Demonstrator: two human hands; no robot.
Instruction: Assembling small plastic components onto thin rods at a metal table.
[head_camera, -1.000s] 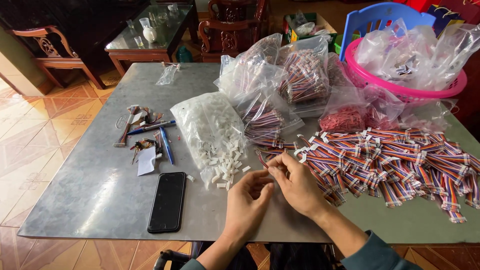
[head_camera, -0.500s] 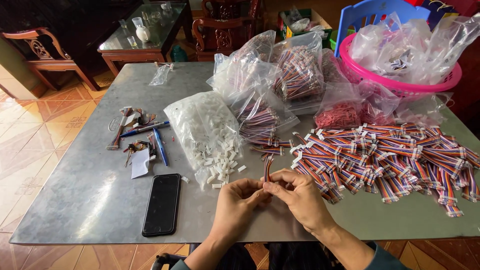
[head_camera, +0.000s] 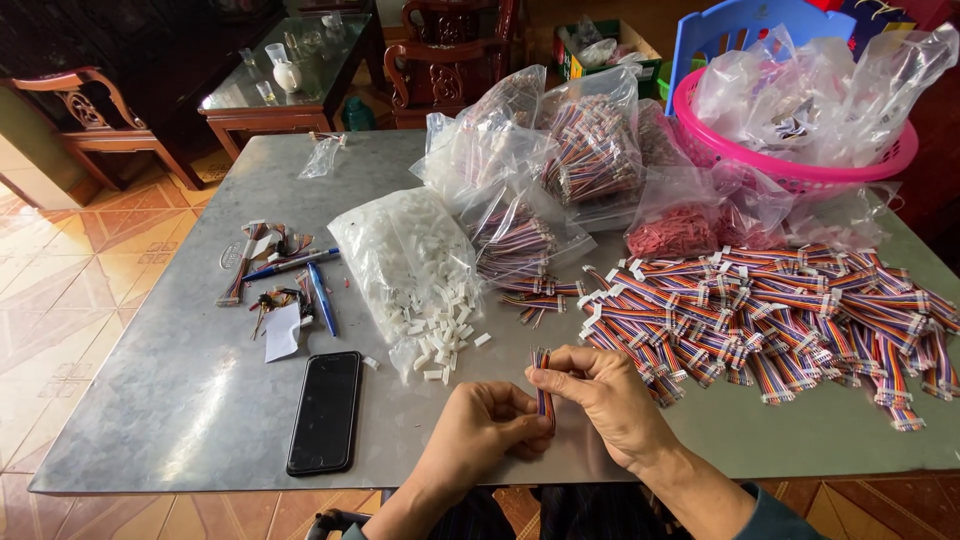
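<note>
both hands, left hand and right hand, pinched together on one upright multicolored ribbon cable just beside the loose white plastic connectors

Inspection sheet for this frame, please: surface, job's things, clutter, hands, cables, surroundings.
Surface: grey metal table, scuffed.
Job's things: short multicoloured ribbon cable; white connector housings spilling from an open bag.
Clutter: black phone, blue pens, paper scrap, wire offcuts.
Hands: left hand and right hand both pinch the cable.
Cables: finished pile; bagged bundles.
Surroundings: pink basket, glass-topped side table, wooden chairs.
</note>
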